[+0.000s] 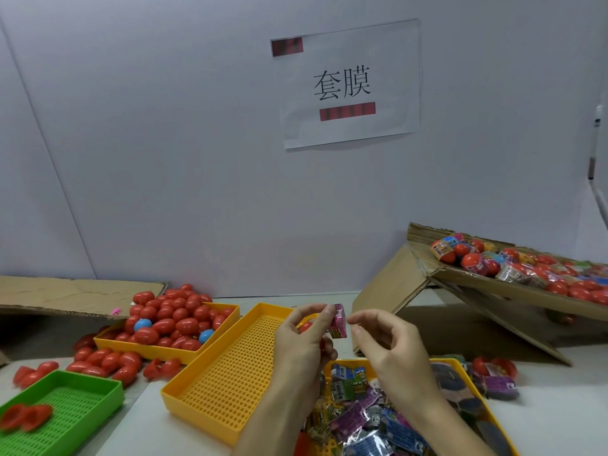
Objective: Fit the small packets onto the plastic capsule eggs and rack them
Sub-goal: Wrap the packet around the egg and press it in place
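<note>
Left hand (304, 340) grips red egg (306, 326), pinches pink packet (339, 321). Right hand (385, 343) empty, fingers loosely curled beside packet. Risk: one-fingered pinch slips, packet drops into tray (210, 386).

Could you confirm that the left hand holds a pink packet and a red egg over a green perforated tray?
Not quite: in the head view the tray under the hands is yellow, not green. The green tray sits off to the left. The left hand does hold the pink packet and a red egg.
</note>
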Demonstrator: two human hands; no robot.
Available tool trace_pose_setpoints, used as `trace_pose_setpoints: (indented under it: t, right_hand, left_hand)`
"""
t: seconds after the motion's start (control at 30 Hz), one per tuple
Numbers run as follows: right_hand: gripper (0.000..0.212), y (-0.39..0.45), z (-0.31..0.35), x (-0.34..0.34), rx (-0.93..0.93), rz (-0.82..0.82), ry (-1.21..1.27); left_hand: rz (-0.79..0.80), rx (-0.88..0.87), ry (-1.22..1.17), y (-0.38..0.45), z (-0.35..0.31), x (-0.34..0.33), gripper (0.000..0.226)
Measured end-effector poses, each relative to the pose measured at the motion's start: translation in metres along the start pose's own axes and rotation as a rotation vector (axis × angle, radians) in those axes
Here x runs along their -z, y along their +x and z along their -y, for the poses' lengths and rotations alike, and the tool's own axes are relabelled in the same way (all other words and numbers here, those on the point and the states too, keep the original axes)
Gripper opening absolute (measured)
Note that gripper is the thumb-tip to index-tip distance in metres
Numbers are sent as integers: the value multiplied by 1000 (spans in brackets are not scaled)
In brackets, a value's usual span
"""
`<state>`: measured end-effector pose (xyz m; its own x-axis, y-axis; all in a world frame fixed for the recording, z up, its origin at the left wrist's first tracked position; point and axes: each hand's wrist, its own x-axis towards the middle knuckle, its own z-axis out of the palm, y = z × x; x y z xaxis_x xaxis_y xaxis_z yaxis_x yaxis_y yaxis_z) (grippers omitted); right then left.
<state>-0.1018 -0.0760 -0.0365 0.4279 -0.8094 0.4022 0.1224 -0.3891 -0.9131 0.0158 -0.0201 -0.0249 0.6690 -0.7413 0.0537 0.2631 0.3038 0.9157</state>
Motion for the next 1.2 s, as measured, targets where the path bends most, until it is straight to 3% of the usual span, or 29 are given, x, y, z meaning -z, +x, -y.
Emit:
trace_pose_setpoints:
  t: [0.17,0.6,1.0,1.2]
  right_hand:
    - [13,0,-3,-1,22,36,-125]
    - [12,-1,-2,-5,192,9,-296]
    - [16,5,2,2,-204,-144,231]
    - [15,8,0,4,-329,-179,329]
  left_hand:
    - [21,1,-29,-1,-1,-1,32]
    - [-22,-21,126,3,6,4,26]
    - [89,-94,309,2,10,3,7]
    - [177,-161,331,0,6,1,17]
